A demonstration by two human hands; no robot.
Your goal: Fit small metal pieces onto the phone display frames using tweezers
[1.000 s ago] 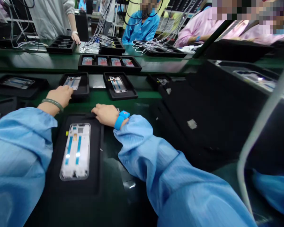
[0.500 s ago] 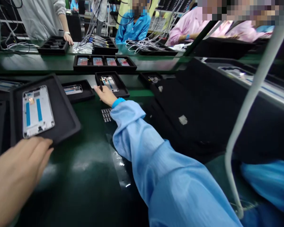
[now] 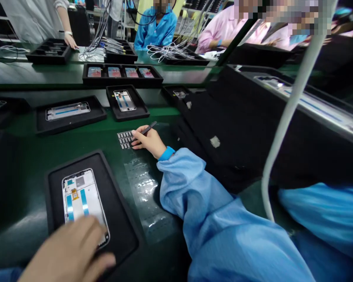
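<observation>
Head view: I see the right hand (image 3: pixel 147 141) pinching black tweezers (image 3: pixel 147 129), its fingertips just beside a sticker sheet (image 3: pixel 124 140). Left hand (image 3: pixel 67 250), open and blurred, covers the lower edge of a phone frame (image 3: pixel 82 199) in its tray (image 3: pixel 73 158). Green mat (image 3: pixel 111 156) shows between tray and sheet.

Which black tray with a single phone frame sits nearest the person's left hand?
The big tray at bottom left, under the left hand. The tray with a sideways frame and the narrower tray beside it sit farther up the bench.
</observation>
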